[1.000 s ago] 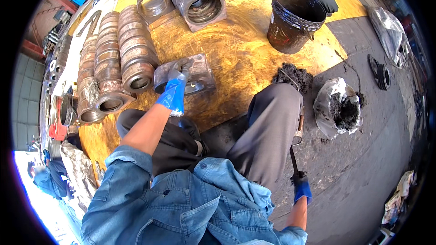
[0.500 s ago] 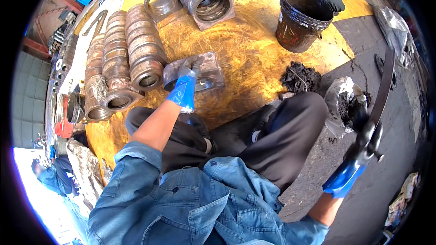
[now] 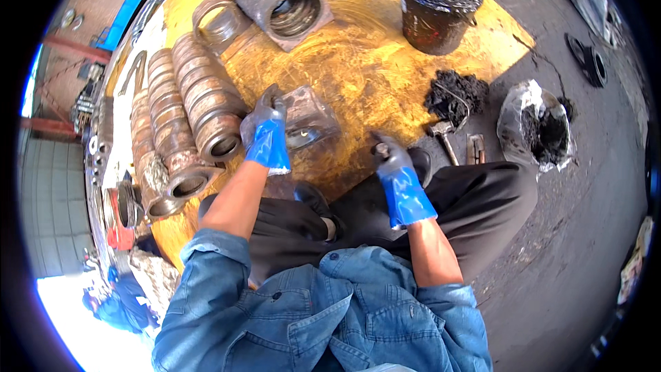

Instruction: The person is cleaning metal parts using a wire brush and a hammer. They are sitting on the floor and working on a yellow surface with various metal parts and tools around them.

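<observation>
A rusty metal block (image 3: 311, 107) with a round bore lies on the yellow sheet in front of me. My left hand (image 3: 268, 124), in a blue glove with dark fingers, is curled on the block's left end and grips it. To the right of the block, my right hand (image 3: 397, 172), gloved the same way, is closed above the yellow sheet near my shoe. Something small and dark shows at its fingertips, but I cannot make out what it is. A hammer (image 3: 447, 143) rests on the floor beyond my right knee, beside a heap of black greasy strands (image 3: 456, 93).
Rows of rusty ringed cylinders (image 3: 206, 89) lie at the left. A larger bored cylinder (image 3: 275, 3) and a ring (image 3: 219, 24) sit farther back. A black bucket (image 3: 437, 17) stands at the far right, with a plastic bag of black matter (image 3: 540, 127) nearer.
My right hand has swung in from the far right, where it held a long dark flat tool, to beside the block. My left hand has shifted to the block's left end.
</observation>
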`<state>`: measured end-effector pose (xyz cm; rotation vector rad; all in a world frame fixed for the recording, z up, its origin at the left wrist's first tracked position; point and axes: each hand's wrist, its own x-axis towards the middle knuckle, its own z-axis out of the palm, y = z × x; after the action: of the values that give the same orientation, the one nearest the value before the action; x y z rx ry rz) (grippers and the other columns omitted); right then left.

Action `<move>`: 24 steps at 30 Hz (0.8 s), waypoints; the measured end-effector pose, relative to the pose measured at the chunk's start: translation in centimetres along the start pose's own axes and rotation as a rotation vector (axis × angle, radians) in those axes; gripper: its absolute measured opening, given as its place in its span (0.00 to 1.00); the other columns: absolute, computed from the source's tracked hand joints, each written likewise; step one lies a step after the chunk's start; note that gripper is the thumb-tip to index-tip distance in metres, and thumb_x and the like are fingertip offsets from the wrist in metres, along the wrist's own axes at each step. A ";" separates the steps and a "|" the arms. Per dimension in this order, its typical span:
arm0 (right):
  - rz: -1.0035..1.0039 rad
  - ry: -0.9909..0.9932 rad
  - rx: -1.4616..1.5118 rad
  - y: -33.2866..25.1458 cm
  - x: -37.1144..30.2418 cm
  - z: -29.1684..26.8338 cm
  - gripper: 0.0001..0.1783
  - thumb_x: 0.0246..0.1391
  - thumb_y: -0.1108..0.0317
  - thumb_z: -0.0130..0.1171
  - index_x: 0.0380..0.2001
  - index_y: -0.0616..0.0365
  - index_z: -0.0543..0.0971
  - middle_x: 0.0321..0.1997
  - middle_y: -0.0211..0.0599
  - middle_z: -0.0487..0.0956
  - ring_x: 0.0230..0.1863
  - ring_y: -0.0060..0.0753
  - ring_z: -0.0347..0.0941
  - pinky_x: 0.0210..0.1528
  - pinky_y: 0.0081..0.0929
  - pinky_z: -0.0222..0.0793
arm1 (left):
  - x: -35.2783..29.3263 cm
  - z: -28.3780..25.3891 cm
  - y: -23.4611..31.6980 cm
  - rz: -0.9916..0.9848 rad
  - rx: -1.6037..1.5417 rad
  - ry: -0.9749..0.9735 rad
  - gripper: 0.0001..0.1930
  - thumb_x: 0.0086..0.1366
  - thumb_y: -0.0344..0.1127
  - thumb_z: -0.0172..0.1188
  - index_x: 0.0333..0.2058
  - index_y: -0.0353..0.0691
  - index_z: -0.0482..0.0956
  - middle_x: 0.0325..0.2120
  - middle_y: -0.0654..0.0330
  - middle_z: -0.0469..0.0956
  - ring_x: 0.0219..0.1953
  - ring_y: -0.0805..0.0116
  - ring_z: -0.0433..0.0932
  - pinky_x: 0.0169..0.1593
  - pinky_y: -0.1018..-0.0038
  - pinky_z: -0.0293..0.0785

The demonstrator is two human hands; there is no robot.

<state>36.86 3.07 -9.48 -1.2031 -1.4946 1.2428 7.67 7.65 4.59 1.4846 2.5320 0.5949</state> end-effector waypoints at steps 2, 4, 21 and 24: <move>-0.092 0.013 -0.255 -1.4 0.0 2.0 0.21 0.67 0.65 0.52 0.62 0.52 0.78 0.49 0.43 0.85 0.46 0.46 0.82 0.49 0.38 0.77 | 3.8 5.0 -7.5 0.259 -0.198 0.234 0.20 0.68 0.34 0.54 0.57 0.40 0.78 0.43 0.44 0.85 0.43 0.47 0.85 0.49 0.58 0.81; -0.001 -0.076 -0.285 -1.4 0.2 1.4 0.25 0.60 0.73 0.54 0.61 0.48 0.78 0.55 0.46 0.82 0.56 0.50 0.78 0.56 0.40 0.75 | 5.5 8.4 -8.9 0.331 -0.242 0.295 0.20 0.67 0.33 0.54 0.56 0.36 0.78 0.42 0.43 0.85 0.43 0.46 0.85 0.50 0.56 0.80; 0.081 -0.340 -0.451 1.5 2.6 0.9 0.30 0.58 0.55 0.65 0.65 0.34 0.75 0.51 0.47 0.83 0.52 0.57 0.79 0.51 0.52 0.75 | 3.4 6.1 -2.7 0.373 0.172 0.293 0.18 0.68 0.38 0.55 0.53 0.39 0.80 0.43 0.44 0.83 0.46 0.41 0.80 0.53 0.50 0.75; -0.012 -0.302 -0.441 1.9 3.2 0.8 0.31 0.57 0.53 0.66 0.65 0.33 0.75 0.47 0.48 0.84 0.50 0.58 0.80 0.49 0.53 0.76 | 4.1 6.8 -3.5 0.388 0.156 0.315 0.18 0.67 0.39 0.55 0.52 0.39 0.80 0.43 0.44 0.83 0.46 0.41 0.80 0.52 0.50 0.75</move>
<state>35.72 6.09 -11.38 -1.3202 -2.0754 1.1583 5.01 11.45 -2.74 2.1174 2.5728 0.7499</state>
